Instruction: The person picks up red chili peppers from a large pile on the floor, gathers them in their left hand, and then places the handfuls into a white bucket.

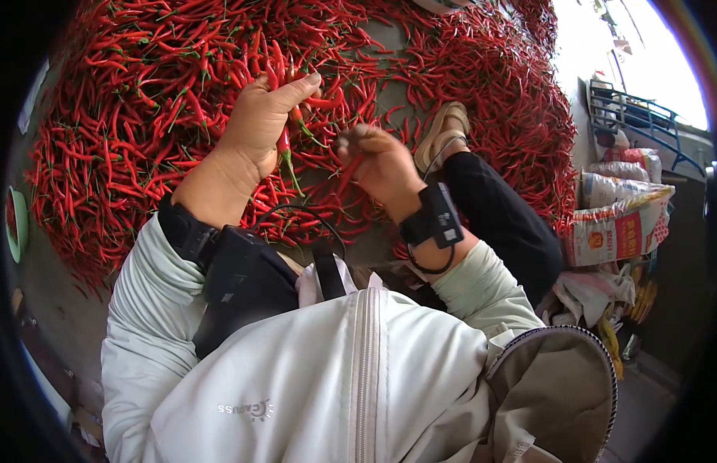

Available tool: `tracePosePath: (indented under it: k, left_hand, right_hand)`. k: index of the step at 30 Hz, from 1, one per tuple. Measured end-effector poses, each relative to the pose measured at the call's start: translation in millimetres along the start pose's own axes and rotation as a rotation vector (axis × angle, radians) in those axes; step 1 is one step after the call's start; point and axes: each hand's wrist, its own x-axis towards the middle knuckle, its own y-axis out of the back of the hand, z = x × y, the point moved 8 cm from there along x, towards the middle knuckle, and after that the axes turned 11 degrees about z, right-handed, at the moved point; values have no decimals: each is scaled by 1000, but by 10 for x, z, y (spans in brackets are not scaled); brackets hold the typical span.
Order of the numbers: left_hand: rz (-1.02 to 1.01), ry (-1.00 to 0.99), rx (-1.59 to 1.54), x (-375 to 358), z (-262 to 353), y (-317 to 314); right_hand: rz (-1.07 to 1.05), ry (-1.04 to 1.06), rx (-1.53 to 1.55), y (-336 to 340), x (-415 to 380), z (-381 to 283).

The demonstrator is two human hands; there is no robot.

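My left hand (267, 116) is closed around a few red chili peppers (284, 143), its thumb stretched across them toward the right. Green stems hang down below that hand, and red tips stick up above it. Lower and to the right, my right hand (380, 162) is blurred by motion, with its fingers curled. A blurred red chili pepper (349, 173) shows between the fingers and palm of this hand. Both hands are over a wide heap of loose red chili peppers (142, 116), many with green stems. Black devices are strapped to both wrists.
My sandalled foot (443, 135) rests among the peppers at right. Printed sacks (617, 231) and a blue metal frame (644, 116) stand along the right side. A pale green basin (17, 224) is at the far left. Part of a container (443, 4) shows at the top.
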Motion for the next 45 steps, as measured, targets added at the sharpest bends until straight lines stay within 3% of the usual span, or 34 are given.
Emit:
tracePosePath:
  k: [2, 4, 5, 8, 12, 18, 20, 21, 22, 24, 26, 28, 31, 33, 34, 35, 37, 41, 43, 44, 45]
  left_hand:
    - [16, -52, 29, 8, 16, -50]
    - [24, -42, 29, 7, -18, -96]
    - [36, -44, 22, 19, -10, -116]
    - [63, -24, 23, 36, -12, -137]
    - [0, 31, 29, 24, -68, -200]
    - [-13, 181, -233, -110, -50, -359]
    - [-51, 204, -331, -168, -13, -353]
    - [-49, 221, -391, -245, 47, -350]
    - [-74, 219, -424, -364, 138, -368]
    - [-117, 190, -505, -612, 294, -400]
    - [-91, 169, -524, -652, 269, -354]
    - [-67, 152, -547, -526, 220, -284]
    - [122, 233, -430, -214, -65, 3]
    - [146, 223, -416, -107, -77, 60]
    - [162, 211, -402, -62, -76, 85]
    - [157, 201, -406, -47, -62, 77]
    - [142, 206, -402, -38, -46, 34]
    - [105, 215, -410, -69, -20, -72]
    - [87, 201, -386, -98, 18, -129]
    - [82, 204, -390, -113, 18, -150]
    - [76, 200, -393, -122, 25, -170]
  right_hand:
    - [-41, 56, 79, -114, -120, -226]
    - [-117, -30, 203, -178, -185, -285]
    - [-114, -162, 155, -34, -121, -104]
    - [-26, -218, 50, 165, -65, 177]
    - [53, -106, 45, 278, 42, 74]
    - [-18, 7, 18, 578, 218, -60]
    - [204, 98, -484, 894, 348, -109]
    - [118, 179, -833, 890, 409, -113]
    - [114, 180, -827, 970, 484, -147]
    - [16, 454, -1521, 814, 542, -259]
    - [56, 382, -1527, 792, 827, -179]
    - [146, 685, -1482, 625, 1102, -204]
    - [-37, 499, -1689, 490, 1548, 172]
    - [-27, 568, -1824, 599, 1791, 171]
    - [-8, 643, -1959, 494, 1725, 68]
    - [79, 561, -2038, 569, 1623, -99]
    - [144, 705, -2148, 765, 1634, -339]
    - [429, 624, -2181, 1142, 1427, -954]
    - [565, 695, -2113, 1259, 1333, -1052]
    - [572, 694, -2118, 1322, 1285, -990]
    - [437, 900, -2052, 1202, 1202, -873]
